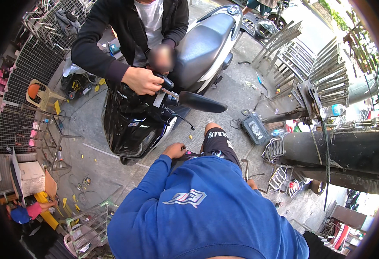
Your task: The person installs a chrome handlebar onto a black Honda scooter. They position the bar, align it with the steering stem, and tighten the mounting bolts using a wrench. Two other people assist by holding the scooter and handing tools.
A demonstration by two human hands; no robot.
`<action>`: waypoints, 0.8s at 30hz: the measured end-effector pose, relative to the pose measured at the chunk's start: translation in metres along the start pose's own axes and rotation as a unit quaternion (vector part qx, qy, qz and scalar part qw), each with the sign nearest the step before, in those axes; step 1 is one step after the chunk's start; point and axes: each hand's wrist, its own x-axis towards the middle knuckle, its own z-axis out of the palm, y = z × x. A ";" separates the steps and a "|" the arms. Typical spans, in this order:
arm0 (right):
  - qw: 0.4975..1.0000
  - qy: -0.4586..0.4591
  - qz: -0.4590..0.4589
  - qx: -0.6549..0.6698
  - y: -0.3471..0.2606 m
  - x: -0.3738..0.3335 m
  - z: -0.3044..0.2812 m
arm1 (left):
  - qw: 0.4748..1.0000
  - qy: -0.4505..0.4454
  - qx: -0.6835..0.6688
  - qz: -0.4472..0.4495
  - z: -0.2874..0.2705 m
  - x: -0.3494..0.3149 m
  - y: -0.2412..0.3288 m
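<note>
My left hand is low in front of my left hip, beside the black shorts. Its fingers are curled, with a small dark thing at the fingertips too small to name. My right hand barely shows past my blue shirt, its fingers hidden. Close to it is a thin bent metal rod; whether I hold it, I cannot tell. Just ahead stands a black and white scooter. Another person in a black jacket grips near its handlebar, beside the black mirror.
To the right are a dark toolbox, a thick dark pipe, stacked metal frames and a water bottle. On the left are a beige chair, a wire mesh panel and cables on the concrete floor. Someone bends at the lower left.
</note>
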 end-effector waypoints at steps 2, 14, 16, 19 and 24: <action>0.999 0.028 -0.009 0.039 0.002 0.017 0.013 | 1.000 0.008 -0.005 -0.013 -0.001 0.001 0.003; 0.985 -0.040 -0.108 -0.130 -0.040 0.160 -0.107 | 0.970 0.147 -0.094 -0.171 0.038 0.002 0.021; 0.991 -0.032 -0.075 -0.110 -0.050 0.209 -0.130 | 0.969 0.141 -0.088 -0.185 0.046 0.016 0.035; 0.994 -0.019 -0.091 -0.053 -0.068 0.281 -0.162 | 0.958 0.176 -0.091 -0.207 0.054 0.034 0.057; 0.982 -0.009 -0.103 -0.159 -0.112 0.339 -0.231 | 0.920 0.313 -0.115 -0.204 0.075 0.046 0.095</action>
